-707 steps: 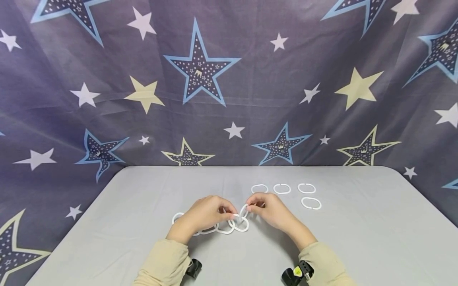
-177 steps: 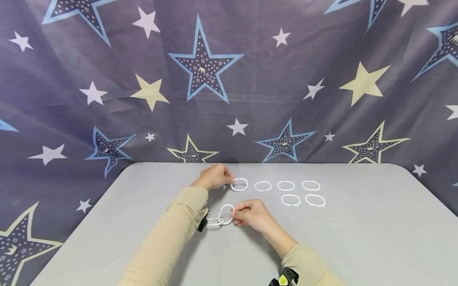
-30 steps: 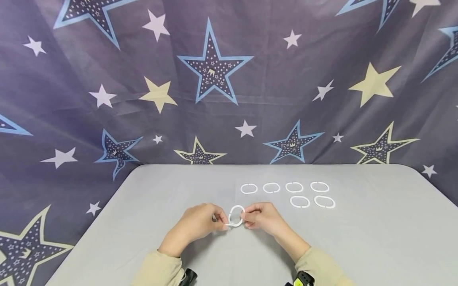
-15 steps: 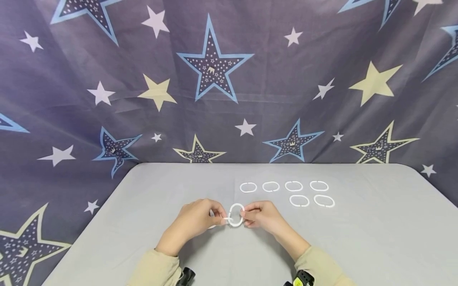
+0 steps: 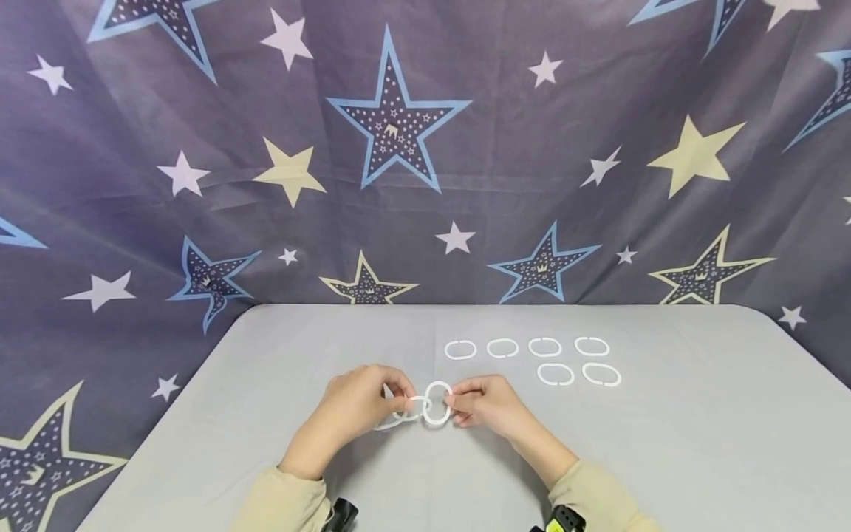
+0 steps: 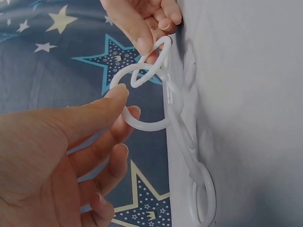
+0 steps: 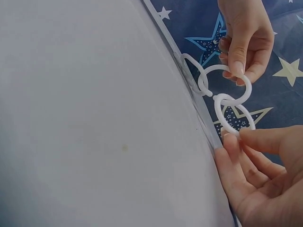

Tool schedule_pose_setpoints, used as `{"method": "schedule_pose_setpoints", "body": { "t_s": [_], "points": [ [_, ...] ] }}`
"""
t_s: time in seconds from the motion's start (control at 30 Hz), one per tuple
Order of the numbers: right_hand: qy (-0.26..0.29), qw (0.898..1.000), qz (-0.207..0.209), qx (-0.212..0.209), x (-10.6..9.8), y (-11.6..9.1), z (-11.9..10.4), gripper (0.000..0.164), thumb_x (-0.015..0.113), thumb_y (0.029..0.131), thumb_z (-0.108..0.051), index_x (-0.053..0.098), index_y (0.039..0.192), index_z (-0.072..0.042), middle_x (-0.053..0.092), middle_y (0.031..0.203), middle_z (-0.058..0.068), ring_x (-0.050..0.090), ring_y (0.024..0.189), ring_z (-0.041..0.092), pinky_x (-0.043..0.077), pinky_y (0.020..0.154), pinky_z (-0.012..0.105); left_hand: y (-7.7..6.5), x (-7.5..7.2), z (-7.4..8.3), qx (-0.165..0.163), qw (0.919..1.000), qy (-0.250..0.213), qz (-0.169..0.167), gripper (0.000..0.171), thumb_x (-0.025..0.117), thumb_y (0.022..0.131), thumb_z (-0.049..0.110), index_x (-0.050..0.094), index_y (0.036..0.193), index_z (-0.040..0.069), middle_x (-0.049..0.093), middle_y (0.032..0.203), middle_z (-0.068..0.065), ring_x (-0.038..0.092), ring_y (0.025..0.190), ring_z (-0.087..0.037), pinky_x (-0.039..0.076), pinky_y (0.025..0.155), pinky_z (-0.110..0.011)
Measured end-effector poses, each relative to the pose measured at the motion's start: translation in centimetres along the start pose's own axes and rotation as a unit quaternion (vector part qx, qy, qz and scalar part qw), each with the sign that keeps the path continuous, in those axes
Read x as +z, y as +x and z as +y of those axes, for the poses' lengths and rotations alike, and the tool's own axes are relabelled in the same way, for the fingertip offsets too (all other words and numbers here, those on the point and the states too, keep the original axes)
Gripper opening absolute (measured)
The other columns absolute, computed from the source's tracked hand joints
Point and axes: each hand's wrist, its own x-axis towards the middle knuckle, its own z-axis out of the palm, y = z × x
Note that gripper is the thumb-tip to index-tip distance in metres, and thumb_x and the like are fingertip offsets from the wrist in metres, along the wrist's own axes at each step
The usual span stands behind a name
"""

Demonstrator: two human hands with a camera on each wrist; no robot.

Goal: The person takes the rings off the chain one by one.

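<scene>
In the head view my left hand (image 5: 359,406) and right hand (image 5: 488,404) face each other low over the table. My left thumb and forefinger pinch a white plastic chain link (image 6: 147,126), its oval shape plain in the left wrist view. Looped through it is the end link (image 7: 220,116), which my right thumb and fingertips pinch. From the left-held link, more joined links (image 6: 211,198) trail down to the tabletop, partly hidden behind my left hand in the head view.
Several loose white links (image 5: 555,374) lie flat in two rows behind and right of my hands, each with a small gap in its side. The grey-covered table (image 5: 665,458) ends at the back against a star-patterned cloth (image 5: 492,185).
Since 23.6 s ago, more loose links lie at the back and the chain looks shorter. Over the last second, my left hand shifts slightly left and up, and the left-held link shows more.
</scene>
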Motion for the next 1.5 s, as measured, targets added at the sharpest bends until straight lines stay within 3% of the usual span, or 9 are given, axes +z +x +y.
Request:
{"method": "schedule_pose_setpoints", "body": {
  "t_s": [0.33, 0.67, 1.5],
  "points": [
    [-0.011, 1.000, -0.004, -0.009, 0.14, -0.13, -0.07, 0.023, 0.068, 0.090, -0.003, 0.065, 0.103, 0.016, 0.067, 0.072, 0.005, 0.061, 0.059, 0.011, 0.057, 0.063, 0.031, -0.14, -0.25, 0.09, -0.038, 0.9990, 0.020, 0.017, 0.012, 0.080, 0.082, 0.025, 0.072, 0.079, 0.032, 0.066, 0.076, 0.021, 0.055, 0.065, -0.002, 0.044, 0.064, -0.037],
    [-0.005, 1.000, -0.013, -0.007, 0.58, -0.23, -0.39, 0.025, 0.068, 0.090, -0.003, 0.064, 0.105, 0.017, 0.067, 0.072, 0.004, 0.060, 0.059, 0.010, 0.057, 0.063, 0.031, -0.13, -0.68, 0.13, -0.044, 0.9983, 0.026, 0.028, 0.011, 0.080, 0.082, 0.026, 0.071, 0.080, 0.031, 0.067, 0.078, 0.020, 0.058, 0.067, -0.004, 0.045, 0.065, -0.039],
    [0.025, 0.998, -0.032, 0.049, 0.56, -0.30, -0.47, 0.028, 0.065, 0.091, -0.001, 0.062, 0.110, 0.018, 0.065, 0.068, 0.003, 0.057, 0.053, 0.007, 0.053, 0.056, 0.022, 0.05, -0.65, -0.20, -0.045, 0.9976, 0.027, 0.046, 0.007, 0.080, 0.083, 0.030, 0.073, 0.082, 0.032, 0.068, 0.079, 0.021, 0.063, 0.076, -0.008, 0.047, 0.071, -0.042]
  ]
}}
